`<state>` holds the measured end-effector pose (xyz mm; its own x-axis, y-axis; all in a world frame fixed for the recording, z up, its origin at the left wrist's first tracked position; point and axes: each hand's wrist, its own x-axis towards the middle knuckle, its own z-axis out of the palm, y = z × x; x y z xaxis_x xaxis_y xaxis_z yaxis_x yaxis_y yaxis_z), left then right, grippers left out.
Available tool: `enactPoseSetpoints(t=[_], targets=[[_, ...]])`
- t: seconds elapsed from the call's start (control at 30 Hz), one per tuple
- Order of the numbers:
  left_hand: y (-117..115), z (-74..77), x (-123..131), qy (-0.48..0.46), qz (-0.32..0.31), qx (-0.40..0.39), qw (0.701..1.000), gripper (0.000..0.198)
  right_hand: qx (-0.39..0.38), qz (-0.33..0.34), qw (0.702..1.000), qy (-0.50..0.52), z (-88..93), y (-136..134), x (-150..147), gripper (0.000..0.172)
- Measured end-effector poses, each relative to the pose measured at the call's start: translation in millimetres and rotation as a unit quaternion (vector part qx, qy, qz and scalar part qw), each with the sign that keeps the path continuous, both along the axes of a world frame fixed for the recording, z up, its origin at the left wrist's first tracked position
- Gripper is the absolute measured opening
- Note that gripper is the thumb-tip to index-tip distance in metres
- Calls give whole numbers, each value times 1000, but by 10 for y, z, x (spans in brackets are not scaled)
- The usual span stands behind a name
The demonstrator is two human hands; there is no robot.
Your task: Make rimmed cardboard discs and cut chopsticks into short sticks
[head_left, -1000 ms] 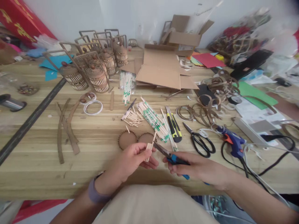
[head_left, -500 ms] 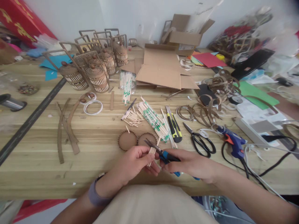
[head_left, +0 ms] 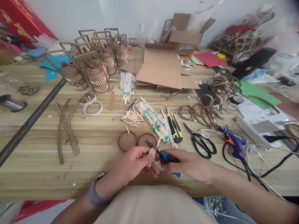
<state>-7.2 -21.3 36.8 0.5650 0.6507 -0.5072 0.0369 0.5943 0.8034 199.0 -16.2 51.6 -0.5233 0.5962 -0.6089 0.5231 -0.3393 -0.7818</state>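
Several thin wooden sticks [head_left: 153, 151] are pinched between the thumb and fingers of my left hand [head_left: 137, 160]. My right hand [head_left: 181, 163] grips a pair of blue-and-black handled scissors [head_left: 165, 154]. Their pointed blades lie across the sticks, aimed up and left; whether they touch every stick I cannot tell. Just beyond my hands are two round cardboard discs with notched rims, a left disc [head_left: 127, 141] and a right disc [head_left: 143, 140] partly behind the blades. Farther up lie a pile of short cut sticks [head_left: 133, 118] and wrapped chopsticks [head_left: 153, 119].
A yellow-black utility knife [head_left: 174, 127], black scissors [head_left: 202, 143] and a blue glue gun [head_left: 233, 143] lie to the right. Cardboard strips [head_left: 61, 133] and a tape roll [head_left: 93, 107] are on the left. Lantern-like cardboard pieces [head_left: 97, 79] stand behind, beside flattened cardboard [head_left: 161, 73].
The scissor handles have drawn closer together in my right hand, and its fingers have shifted slightly. My left hand and the sticks stay nearly in place.
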Motion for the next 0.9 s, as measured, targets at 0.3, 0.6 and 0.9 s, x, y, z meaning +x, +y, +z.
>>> enactPoseSetpoints(t=[0.3,0.6,0.9], targets=[[-6,-14,-1,-3,-8,17,1000,54,94,2,995,-29,-57,-76,-54,8],[-5,-32,-5,26,-13,31,999,50,67,7,998,6,-55,-25,-49,16],[-20,-86,4,23,-13,21,999,54,-21,-13,999,24,-110,-25,-13,24]])
